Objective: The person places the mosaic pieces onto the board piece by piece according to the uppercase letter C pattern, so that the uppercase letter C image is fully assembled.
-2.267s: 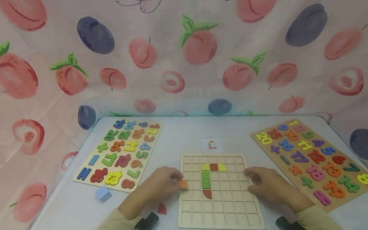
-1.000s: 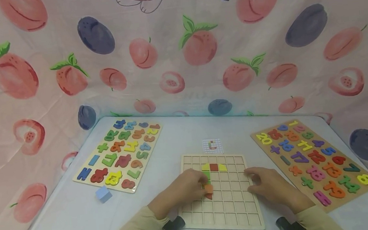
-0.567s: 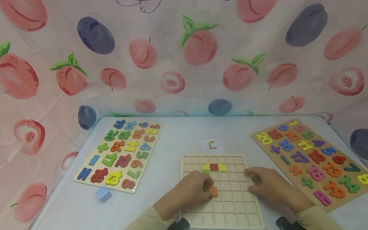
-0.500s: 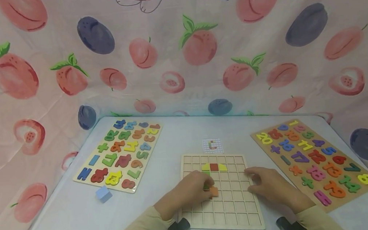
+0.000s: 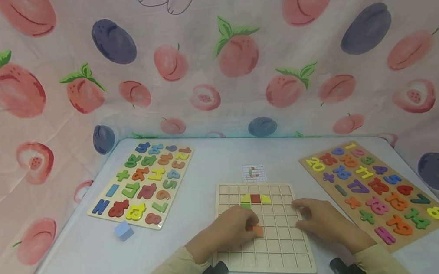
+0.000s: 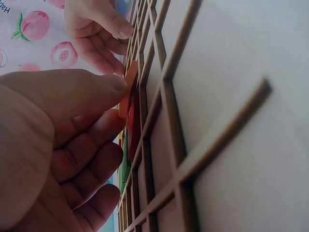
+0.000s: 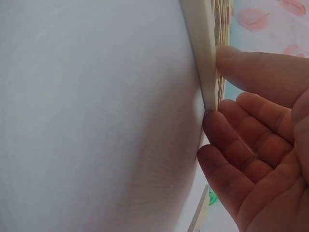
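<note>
A wooden grid board (image 5: 280,253) lies on the table near me. My left hand (image 5: 250,226) pinches an orange square tile (image 5: 257,231) between thumb and fingers and holds it tilted against a middle cell, beside a red piece (image 6: 133,128); the orange tile (image 6: 128,87) stands on edge there. Yellow and red pieces (image 5: 255,199) fill the upper row; my hand covers most of the green tiles below them. My right hand (image 5: 299,215) holds the board's right edge (image 7: 203,58), thumb on top and fingers against the side.
A small pattern card (image 5: 253,173) lies just beyond the board. Two number puzzle boards sit at the left (image 5: 141,183) and the right (image 5: 373,189). A light blue block (image 5: 123,230) lies at the left. Fruit-print cloth hangs behind.
My left hand carried the orange tile from the board's left edge rightward over the grid and lowered it toward a middle cell. The right hand stayed on the board's edge.
</note>
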`<state>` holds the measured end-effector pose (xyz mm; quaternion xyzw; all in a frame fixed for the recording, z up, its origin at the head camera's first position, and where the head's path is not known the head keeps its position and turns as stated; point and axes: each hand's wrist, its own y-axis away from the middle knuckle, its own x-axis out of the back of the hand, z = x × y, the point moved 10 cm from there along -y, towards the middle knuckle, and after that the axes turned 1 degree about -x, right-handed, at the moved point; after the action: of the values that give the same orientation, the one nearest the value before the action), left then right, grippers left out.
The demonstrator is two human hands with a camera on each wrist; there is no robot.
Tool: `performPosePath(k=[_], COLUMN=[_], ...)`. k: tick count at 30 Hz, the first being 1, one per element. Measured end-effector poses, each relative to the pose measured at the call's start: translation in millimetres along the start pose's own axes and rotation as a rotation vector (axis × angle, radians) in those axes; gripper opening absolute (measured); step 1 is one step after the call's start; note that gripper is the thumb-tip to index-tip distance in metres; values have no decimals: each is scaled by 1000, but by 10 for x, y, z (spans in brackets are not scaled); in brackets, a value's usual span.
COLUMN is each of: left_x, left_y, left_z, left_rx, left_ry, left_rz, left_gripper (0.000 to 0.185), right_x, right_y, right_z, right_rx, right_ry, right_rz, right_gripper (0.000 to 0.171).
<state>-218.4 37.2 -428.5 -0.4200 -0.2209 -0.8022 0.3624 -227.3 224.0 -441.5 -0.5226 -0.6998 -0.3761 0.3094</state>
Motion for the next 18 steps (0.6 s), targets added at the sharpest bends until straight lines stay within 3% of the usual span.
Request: performPosePath(k=[18], left_x=[-51], left_y=[-40], left_z=[22], left_rx=[-51], left_ry=[-45], left_rz=[5], left_gripper=[26], right_x=[0], right_y=[-6], right_z=[10], right_rx=[-12], right_ry=[-4], right_rz=[7], right_gripper=[57])
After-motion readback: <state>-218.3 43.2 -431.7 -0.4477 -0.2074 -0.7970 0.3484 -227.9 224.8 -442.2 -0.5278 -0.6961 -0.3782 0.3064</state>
